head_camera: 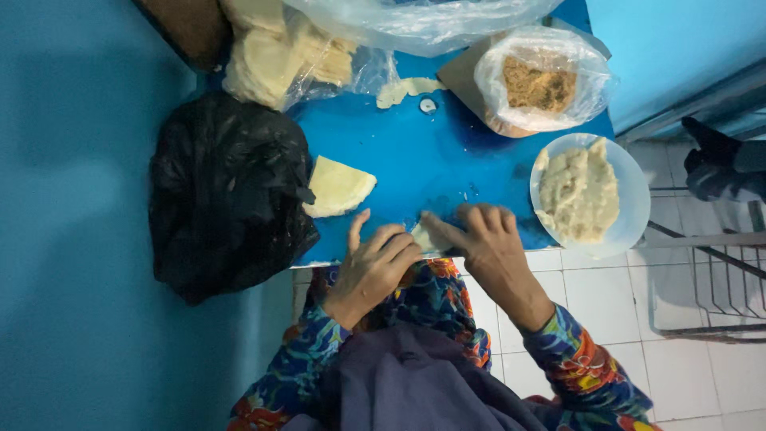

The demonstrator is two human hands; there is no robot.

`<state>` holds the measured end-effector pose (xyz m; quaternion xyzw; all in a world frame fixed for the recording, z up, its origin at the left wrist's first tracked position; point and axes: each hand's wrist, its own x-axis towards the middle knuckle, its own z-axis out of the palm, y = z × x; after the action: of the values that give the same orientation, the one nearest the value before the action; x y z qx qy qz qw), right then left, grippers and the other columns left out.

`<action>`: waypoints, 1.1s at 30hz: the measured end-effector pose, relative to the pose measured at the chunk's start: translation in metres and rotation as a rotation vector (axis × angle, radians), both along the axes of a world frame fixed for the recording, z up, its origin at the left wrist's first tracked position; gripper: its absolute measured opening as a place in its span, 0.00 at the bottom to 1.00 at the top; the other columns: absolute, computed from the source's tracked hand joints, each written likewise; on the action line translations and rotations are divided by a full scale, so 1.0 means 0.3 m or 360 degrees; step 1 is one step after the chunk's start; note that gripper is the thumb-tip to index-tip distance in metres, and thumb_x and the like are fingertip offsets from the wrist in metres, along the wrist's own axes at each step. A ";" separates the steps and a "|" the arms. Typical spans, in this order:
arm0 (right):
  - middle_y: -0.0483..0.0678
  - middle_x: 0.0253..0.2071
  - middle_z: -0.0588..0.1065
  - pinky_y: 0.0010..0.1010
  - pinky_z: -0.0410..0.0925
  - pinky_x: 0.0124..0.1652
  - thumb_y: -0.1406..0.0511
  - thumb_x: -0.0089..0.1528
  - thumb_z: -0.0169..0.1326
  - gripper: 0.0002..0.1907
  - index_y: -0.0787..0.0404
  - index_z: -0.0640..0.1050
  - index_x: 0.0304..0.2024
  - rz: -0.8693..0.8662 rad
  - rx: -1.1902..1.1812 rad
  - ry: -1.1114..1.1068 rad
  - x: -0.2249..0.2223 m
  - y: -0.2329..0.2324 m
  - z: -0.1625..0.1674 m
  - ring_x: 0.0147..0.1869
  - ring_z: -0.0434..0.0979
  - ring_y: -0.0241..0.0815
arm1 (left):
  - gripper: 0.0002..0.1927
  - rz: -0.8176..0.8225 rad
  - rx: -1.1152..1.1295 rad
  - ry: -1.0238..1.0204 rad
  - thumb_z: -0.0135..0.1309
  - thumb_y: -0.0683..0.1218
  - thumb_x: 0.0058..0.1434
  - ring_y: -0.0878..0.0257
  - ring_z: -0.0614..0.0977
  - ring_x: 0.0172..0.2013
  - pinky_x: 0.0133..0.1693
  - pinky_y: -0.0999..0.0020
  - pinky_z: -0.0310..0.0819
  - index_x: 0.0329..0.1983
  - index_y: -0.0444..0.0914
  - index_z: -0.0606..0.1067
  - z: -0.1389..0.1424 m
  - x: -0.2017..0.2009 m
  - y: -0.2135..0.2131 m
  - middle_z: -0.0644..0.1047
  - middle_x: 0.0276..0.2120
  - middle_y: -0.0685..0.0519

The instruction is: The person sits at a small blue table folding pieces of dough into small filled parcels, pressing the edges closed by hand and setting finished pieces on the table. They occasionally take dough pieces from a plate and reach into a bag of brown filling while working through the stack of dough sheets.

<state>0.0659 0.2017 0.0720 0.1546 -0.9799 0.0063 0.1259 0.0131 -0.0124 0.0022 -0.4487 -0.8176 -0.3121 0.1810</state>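
Both my hands press on a small pale dough wrapper point(423, 237) at the near edge of the blue table point(423, 152). My left hand point(375, 267) covers its left side with fingers curled over it. The fingers of my right hand point(487, 239) lie flat on its right side. Most of the wrapper is hidden under the fingers. A folded pale wrapper point(337, 187) lies to the left on the table. To the right stands a round white bowl point(634, 187) of lumpy pale filling point(578, 191).
A black plastic bag point(227, 195) bulges at the table's left end. Behind it a clear bag holds a stack of wrappers point(275, 52). A bag of brown shredded filling point(541, 84) sits at the back right. White tiled floor and a metal rack point(718, 279) lie right.
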 end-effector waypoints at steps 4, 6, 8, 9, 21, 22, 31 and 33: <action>0.47 0.49 0.68 0.41 0.62 0.55 0.66 0.61 0.54 0.35 0.45 0.69 0.72 0.0029 0.0278 0.0042 0.000 -0.025 -0.008 0.55 0.68 0.48 | 0.06 -0.0034 0.0082 -0.0036 0.64 0.48 0.64 0.59 0.77 0.55 0.67 0.35 0.50 0.40 0.43 0.79 -0.007 0.000 0.004 0.78 0.45 0.57; 0.48 0.50 0.69 0.41 0.62 0.55 0.65 0.61 0.54 0.32 0.50 0.71 0.70 -0.0002 0.0421 0.0091 -0.008 -0.025 -0.009 0.56 0.68 0.48 | 0.08 -0.0064 0.0055 -0.0064 0.64 0.49 0.64 0.59 0.76 0.55 0.67 0.34 0.51 0.41 0.42 0.79 -0.004 0.001 0.001 0.78 0.45 0.57; 0.48 0.52 0.70 0.41 0.62 0.55 0.64 0.60 0.53 0.28 0.56 0.75 0.64 -0.0001 0.0581 0.0245 -0.026 -0.015 -0.006 0.58 0.69 0.48 | 0.11 -0.0086 0.0056 -0.0094 0.64 0.50 0.62 0.58 0.76 0.54 0.66 0.33 0.50 0.46 0.43 0.81 0.001 0.000 -0.001 0.77 0.45 0.57; 0.49 0.51 0.70 0.42 0.62 0.55 0.65 0.59 0.54 0.25 0.55 0.76 0.60 -0.0054 0.0398 0.0257 -0.029 -0.006 0.000 0.58 0.69 0.50 | 0.14 -0.0100 0.0055 -0.0114 0.64 0.50 0.61 0.58 0.75 0.54 0.66 0.33 0.49 0.48 0.44 0.82 0.004 0.000 -0.002 0.77 0.45 0.56; 0.58 0.50 0.79 0.44 0.72 0.51 0.75 0.68 0.54 0.10 0.63 0.74 0.52 -0.0411 -0.0858 0.0647 -0.266 0.181 0.225 0.54 0.80 0.60 | 0.10 -0.0109 0.0066 -0.0182 0.64 0.49 0.57 0.56 0.76 0.51 0.64 0.31 0.51 0.41 0.45 0.81 0.054 -0.013 0.004 0.76 0.41 0.56; 0.58 0.48 0.80 0.42 0.72 0.48 0.75 0.67 0.54 0.12 0.63 0.73 0.53 -0.0432 -0.0946 0.0637 -0.297 0.189 0.231 0.51 0.81 0.59 | 0.08 -0.0105 0.0132 -0.0164 0.64 0.48 0.59 0.56 0.77 0.50 0.61 0.36 0.55 0.41 0.44 0.80 0.062 -0.009 0.010 0.77 0.42 0.55; 0.59 0.38 0.80 0.47 0.71 0.37 0.74 0.63 0.53 0.12 0.60 0.72 0.48 -0.0551 -0.0770 0.0739 -0.473 0.269 0.122 0.41 0.82 0.62 | 0.08 0.0083 0.0282 -0.0347 0.59 0.45 0.64 0.54 0.79 0.43 0.43 0.56 0.69 0.44 0.38 0.78 0.091 0.051 0.077 0.78 0.41 0.52; 0.60 0.37 0.79 0.51 0.68 0.36 0.73 0.64 0.56 0.10 0.59 0.72 0.46 -0.0683 -0.0594 0.0763 -0.507 0.300 0.087 0.41 0.79 0.65 | 0.07 0.0210 0.0226 -0.0313 0.58 0.46 0.63 0.52 0.78 0.42 0.43 0.55 0.69 0.42 0.38 0.77 0.090 0.047 0.064 0.78 0.40 0.52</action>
<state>-0.0861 0.2918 0.0982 -0.0830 -0.9147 0.1219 0.3763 0.0272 0.0069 0.0292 -0.3473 -0.8349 -0.3992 0.1513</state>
